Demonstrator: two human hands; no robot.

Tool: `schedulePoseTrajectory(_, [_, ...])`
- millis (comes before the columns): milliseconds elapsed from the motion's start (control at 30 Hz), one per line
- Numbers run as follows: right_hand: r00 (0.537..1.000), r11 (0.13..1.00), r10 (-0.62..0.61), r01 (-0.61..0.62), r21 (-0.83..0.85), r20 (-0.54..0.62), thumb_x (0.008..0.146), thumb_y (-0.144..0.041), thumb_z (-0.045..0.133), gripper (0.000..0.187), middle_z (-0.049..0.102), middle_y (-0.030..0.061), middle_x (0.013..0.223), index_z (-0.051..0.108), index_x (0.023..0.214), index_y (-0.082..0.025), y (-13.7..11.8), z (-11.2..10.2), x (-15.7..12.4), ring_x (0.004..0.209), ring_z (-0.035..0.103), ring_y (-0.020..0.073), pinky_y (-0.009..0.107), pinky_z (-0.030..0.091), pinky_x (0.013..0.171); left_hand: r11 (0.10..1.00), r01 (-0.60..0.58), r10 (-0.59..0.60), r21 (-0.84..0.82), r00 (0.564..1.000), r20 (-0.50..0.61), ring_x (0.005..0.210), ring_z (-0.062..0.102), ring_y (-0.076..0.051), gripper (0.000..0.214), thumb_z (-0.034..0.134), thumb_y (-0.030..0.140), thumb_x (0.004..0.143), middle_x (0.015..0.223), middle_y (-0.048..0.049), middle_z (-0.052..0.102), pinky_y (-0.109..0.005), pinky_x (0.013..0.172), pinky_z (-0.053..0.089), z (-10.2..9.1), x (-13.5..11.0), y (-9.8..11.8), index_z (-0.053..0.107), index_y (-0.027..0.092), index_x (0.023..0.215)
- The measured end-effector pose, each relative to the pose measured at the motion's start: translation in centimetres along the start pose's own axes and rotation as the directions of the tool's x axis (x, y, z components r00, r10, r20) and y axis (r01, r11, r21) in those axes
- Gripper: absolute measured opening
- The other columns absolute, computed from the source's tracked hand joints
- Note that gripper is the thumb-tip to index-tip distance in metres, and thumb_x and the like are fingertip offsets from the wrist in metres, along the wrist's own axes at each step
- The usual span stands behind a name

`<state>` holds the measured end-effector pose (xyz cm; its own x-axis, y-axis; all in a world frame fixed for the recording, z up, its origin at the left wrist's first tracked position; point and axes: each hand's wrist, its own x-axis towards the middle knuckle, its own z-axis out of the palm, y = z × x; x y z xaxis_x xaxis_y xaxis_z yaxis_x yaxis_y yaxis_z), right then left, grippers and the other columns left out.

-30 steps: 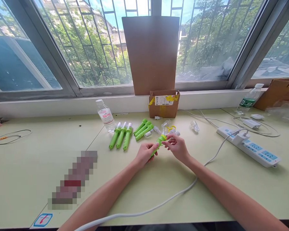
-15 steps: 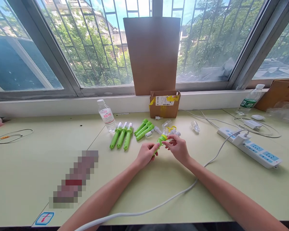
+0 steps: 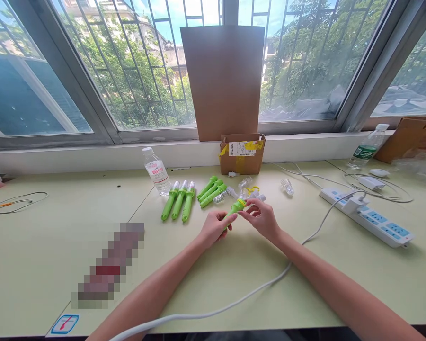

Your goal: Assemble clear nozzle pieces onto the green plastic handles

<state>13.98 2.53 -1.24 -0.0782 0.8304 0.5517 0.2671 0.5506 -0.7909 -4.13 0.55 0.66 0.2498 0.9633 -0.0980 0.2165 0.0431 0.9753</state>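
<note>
My left hand (image 3: 214, 228) is closed round the shaft of a green plastic stick (image 3: 236, 207), held just above the pale green table (image 3: 57, 227). My right hand (image 3: 261, 218) pinches the stick's upper end, thumb and fingertips against its yellow ring. Behind the hands lie three green sticks with clear caps (image 3: 179, 205) side by side, a second bunch of green sticks (image 3: 210, 189), and several loose clear caps (image 3: 234, 192). One more clear cap (image 3: 287, 185) lies apart to the right.
An open cardboard box (image 3: 242, 154) stands by the window sill, a brown board (image 3: 224, 80) behind it. A water bottle (image 3: 156, 171) stands at left, another bottle (image 3: 369, 146) at right. A white power strip (image 3: 371, 215) and its cable (image 3: 234, 303) cross the right side.
The green stick has tilted slightly and my right fingers have shifted a little on its upper end. Both hands stay in the same place.
</note>
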Motion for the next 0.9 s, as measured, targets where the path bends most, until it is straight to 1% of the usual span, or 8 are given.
schedulePoseTrajectory(133, [0.999, 0.999, -0.029, 0.03, -0.017, 0.034, 0.075, -0.046, 0.068, 0.031, 0.067, 0.0072, 0.094, 0.054, 0.086, -0.021, -0.1, -0.2, 0.1, 0.061, 0.067, 0.0167, 0.027, 0.055, 0.045, 1.0, 0.009, -0.009, -0.011, 1.0, 0.012, 0.032, 0.035, -0.004, 0.044, 0.064, 0.057, 0.07, 0.045, 0.0054, 0.044, -0.018, 0.031, 0.021, -0.1, 0.1, -0.1, 0.053, 0.016, 0.06])
schedulePoseTrajectory(333, [0.998, 0.999, -0.046, 0.047, -0.026, 0.036, 0.078, -0.042, 0.067, 0.026, 0.067, 0.0085, 0.096, 0.054, 0.086, -0.02, -0.2, -0.2, 0.2, 0.062, 0.067, 0.0163, 0.026, 0.055, 0.045, 0.993, -0.001, 0.007, -0.119, 0.999, 0.045, 0.033, 0.036, -0.004, 0.043, 0.064, 0.057, 0.071, 0.054, 0.003, 0.051, -0.018, 0.03, 0.02, -0.3, 0.2, -0.3, 0.055, 0.015, 0.066])
schedulePoseTrajectory(500, [0.993, 0.996, -0.094, 0.094, 0.003, 0.074, 0.074, -0.04, 0.071, 0.031, 0.066, 0.0082, 0.101, 0.053, 0.091, -0.021, -0.4, -0.5, 0.2, 0.062, 0.067, 0.0145, 0.026, 0.057, 0.047, 0.98, 0.041, -0.016, -0.192, 0.991, 0.134, 0.033, 0.038, -0.004, 0.042, 0.062, 0.056, 0.074, 0.055, 0.0029, 0.054, -0.017, 0.028, 0.02, -0.6, 0.2, 0.0, 0.059, 0.014, 0.076])
schedulePoseTrajectory(600, [0.988, 0.993, -0.118, 0.116, 0.024, 0.101, 0.074, -0.038, 0.072, 0.031, 0.065, 0.0082, 0.108, 0.051, 0.09, -0.022, -0.5, -0.5, 0.2, 0.063, 0.068, 0.0141, 0.025, 0.057, 0.047, 0.976, 0.052, -0.012, -0.209, 0.983, 0.185, 0.031, 0.037, -0.004, 0.043, 0.06, 0.056, 0.076, 0.053, 0.0025, 0.055, -0.018, 0.028, 0.02, -0.9, 0.2, 0.1, 0.06, 0.013, 0.076])
schedulePoseTrajectory(667, [0.988, 0.993, -0.12, 0.118, 0.022, 0.099, 0.077, -0.038, 0.069, 0.026, 0.064, 0.0083, 0.11, 0.051, 0.089, -0.022, -0.5, -0.4, 0.2, 0.064, 0.068, 0.0142, 0.024, 0.056, 0.046, 0.975, 0.06, -0.017, -0.213, 0.979, 0.201, 0.03, 0.035, -0.004, 0.043, 0.06, 0.056, 0.077, 0.051, 0.0022, 0.055, -0.018, 0.029, 0.02, -1.1, 0.2, 0.1, 0.06, 0.013, 0.076])
schedulePoseTrajectory(833, [0.985, 0.985, -0.17, 0.171, -0.016, 0.041, 0.082, -0.034, 0.064, 0.017, 0.068, 0.0078, 0.104, 0.053, 0.084, -0.022, -0.4, -0.4, 0.1, 0.06, 0.067, 0.0136, 0.026, 0.057, 0.048, 0.984, 0.06, -0.021, -0.167, 0.974, 0.228, 0.029, 0.035, -0.004, 0.044, 0.056, 0.057, 0.079, 0.051, 0.0017, 0.056, -0.019, 0.03, 0.021, -1.1, 0.2, 0.2, 0.06, 0.013, 0.078])
schedulePoseTrajectory(867, [0.982, 0.982, -0.186, 0.187, -0.025, 0.032, 0.082, -0.033, 0.063, 0.015, 0.068, 0.0082, 0.104, 0.053, 0.084, -0.022, -0.4, -0.4, 0.1, 0.059, 0.066, 0.013, 0.027, 0.058, 0.049, 0.99, 0.041, -0.011, -0.137, 0.976, 0.216, 0.03, 0.036, -0.005, 0.045, 0.055, 0.058, 0.079, 0.052, 0.0015, 0.057, -0.019, 0.031, 0.022, -1.0, 0.3, 0.1, 0.06, 0.013, 0.078])
schedulePoseTrajectory(900, [0.979, 0.978, -0.203, 0.203, -0.034, 0.019, 0.083, -0.032, 0.062, 0.014, 0.068, 0.0088, 0.105, 0.053, 0.084, -0.021, -0.4, -0.5, 0.1, 0.057, 0.066, 0.0123, 0.027, 0.059, 0.05, 0.995, 0.011, 0.007, -0.098, 0.983, 0.182, 0.031, 0.038, -0.005, 0.045, 0.055, 0.059, 0.079, 0.054, 0.0013, 0.058, -0.019, 0.031, 0.024, -0.9, 0.3, 0.1, 0.06, 0.014, 0.079])
